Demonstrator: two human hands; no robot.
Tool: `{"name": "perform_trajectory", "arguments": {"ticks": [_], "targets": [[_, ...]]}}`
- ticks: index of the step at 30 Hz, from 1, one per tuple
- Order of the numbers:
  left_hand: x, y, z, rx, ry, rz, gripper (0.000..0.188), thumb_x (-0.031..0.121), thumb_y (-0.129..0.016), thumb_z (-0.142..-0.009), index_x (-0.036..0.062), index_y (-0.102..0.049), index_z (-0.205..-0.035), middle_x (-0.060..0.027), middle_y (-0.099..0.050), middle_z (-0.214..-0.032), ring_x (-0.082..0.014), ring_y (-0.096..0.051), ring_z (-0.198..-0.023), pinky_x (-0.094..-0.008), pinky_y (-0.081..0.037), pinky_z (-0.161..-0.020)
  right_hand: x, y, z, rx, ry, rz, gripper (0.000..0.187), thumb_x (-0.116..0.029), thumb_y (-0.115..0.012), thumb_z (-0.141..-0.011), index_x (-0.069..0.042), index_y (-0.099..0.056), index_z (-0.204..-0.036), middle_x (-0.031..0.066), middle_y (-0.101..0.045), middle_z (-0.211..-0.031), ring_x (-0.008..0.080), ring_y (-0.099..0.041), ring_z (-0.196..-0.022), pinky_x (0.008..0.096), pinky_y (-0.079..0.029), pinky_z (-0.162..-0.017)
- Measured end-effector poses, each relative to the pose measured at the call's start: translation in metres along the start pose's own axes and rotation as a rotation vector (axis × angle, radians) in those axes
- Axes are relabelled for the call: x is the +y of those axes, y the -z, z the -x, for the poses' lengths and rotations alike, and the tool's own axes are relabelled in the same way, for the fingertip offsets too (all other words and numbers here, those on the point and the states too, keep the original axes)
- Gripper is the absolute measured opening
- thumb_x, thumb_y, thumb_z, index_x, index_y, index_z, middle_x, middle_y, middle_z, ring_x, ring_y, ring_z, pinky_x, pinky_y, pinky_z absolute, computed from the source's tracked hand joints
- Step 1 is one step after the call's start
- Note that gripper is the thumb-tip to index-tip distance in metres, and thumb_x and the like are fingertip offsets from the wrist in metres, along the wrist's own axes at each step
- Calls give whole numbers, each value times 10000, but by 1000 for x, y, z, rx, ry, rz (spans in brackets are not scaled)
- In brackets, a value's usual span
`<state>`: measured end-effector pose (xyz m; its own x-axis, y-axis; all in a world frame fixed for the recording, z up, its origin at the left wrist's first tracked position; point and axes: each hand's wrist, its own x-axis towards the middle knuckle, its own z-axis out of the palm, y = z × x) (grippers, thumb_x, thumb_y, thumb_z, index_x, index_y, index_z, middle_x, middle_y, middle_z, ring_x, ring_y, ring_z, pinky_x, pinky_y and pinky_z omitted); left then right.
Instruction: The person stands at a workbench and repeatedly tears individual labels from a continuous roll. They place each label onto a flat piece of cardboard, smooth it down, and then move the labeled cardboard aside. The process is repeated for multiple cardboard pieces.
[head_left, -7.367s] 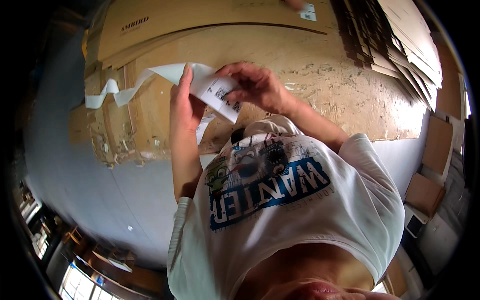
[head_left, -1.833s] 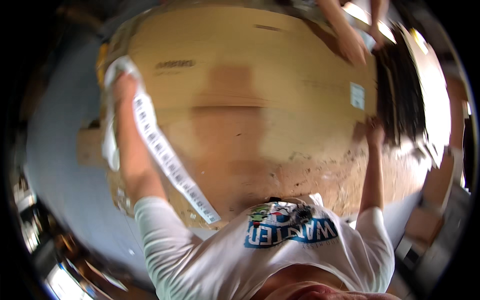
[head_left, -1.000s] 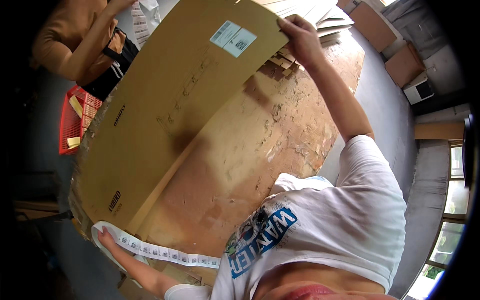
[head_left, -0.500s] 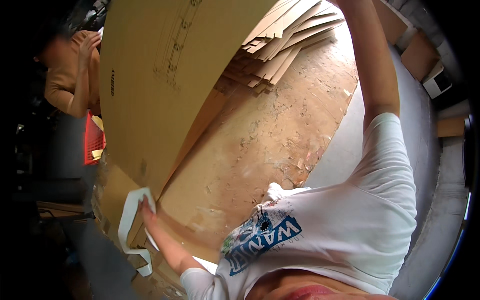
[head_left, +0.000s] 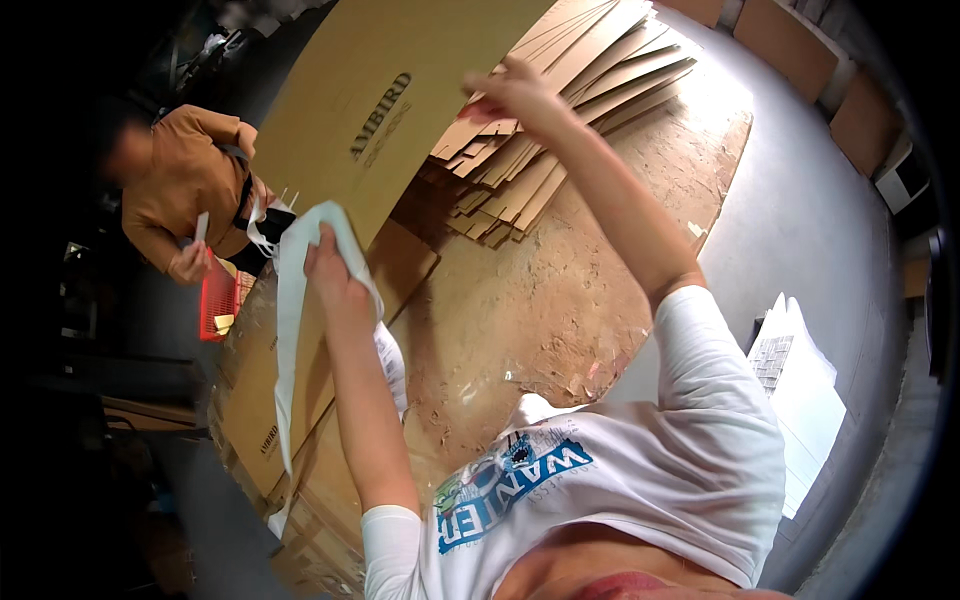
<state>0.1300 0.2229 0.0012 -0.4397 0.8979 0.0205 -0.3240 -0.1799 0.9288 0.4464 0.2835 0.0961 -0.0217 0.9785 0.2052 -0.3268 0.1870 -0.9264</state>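
A large brown cardboard sheet (head_left: 400, 130), printed with dark lettering, stands tilted over the table. My left hand (head_left: 335, 270) is closed on a long white paper strip (head_left: 290, 330) by the sheet's lower edge. The strip loops over the fingers and hangs down on both sides of the forearm; whether this hand also pinches the cardboard is hidden. My right hand (head_left: 515, 95) is at the sheet's right edge, its fingers blurred but looking apart. I cannot tell whether they touch the cardboard.
A fanned stack of flat cardboard (head_left: 550, 150) lies at the table's far side. The worn brown tabletop (head_left: 520, 310) has peeling patches. Another person (head_left: 190, 190) stands at left beside a red basket (head_left: 215, 300). White sheets (head_left: 800, 400) are at right, near the grey floor.
The cardboard sheet has swung and tilted rightward, showing different print. My right hand has come down to its edge. My left hand has risen with the white strip. The other person's hand has lowered.
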Motion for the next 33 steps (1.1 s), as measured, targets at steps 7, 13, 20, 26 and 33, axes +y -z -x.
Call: {"name": "perform_trajectory", "arguments": {"ticks": [7,13,20,26,33], "targets": [[43,-32,15,-205,106,26,290,170,-513,-923,-18,-504,-1145,-124,-592,-1080,-240,-593,-979,-386,-481,-852,78,49,-116,186,-393,32,191,-26,-513,-863,115,-506,-991,193,-616,-777,221,-629,-524,282,-542,-430],[74,-3,53,-106,86,-43,306,174,-521,-917,-26,-497,-1147,-172,-608,-1033,-267,-616,-930,-401,-508,-813,111,74,-87,113,-98,782,414,-399,-605,-862,-25,-581,-686,64,-588,-553,81,-534,-449,245,-438,-404],[112,14,89,-209,123,-13,303,210,-515,-920,-6,-523,-1133,-113,-634,-960,-197,-634,-844,-341,-533,-744,66,-125,124,-769,128,-5,651,2,-647,-795,-64,-336,-1362,79,-610,-1042,114,-558,-955,251,-453,-853],[133,35,139,-216,208,196,293,192,-561,-888,-15,-544,-1094,-101,-634,-941,-177,-633,-816,-310,-529,-723,51,-162,175,-674,202,49,529,45,-641,-775,-54,-487,-1271,-13,-594,-817,36,-543,-735,190,-476,-676],[118,79,180,-258,343,223,203,92,-582,-812,-28,-605,-973,-79,-639,-900,-163,-634,-799,-297,-525,-722,36,-178,209,-719,147,233,348,12,-657,-778,-24,-585,-1117,32,-647,-888,70,-609,-800,202,-503,-703]]}}
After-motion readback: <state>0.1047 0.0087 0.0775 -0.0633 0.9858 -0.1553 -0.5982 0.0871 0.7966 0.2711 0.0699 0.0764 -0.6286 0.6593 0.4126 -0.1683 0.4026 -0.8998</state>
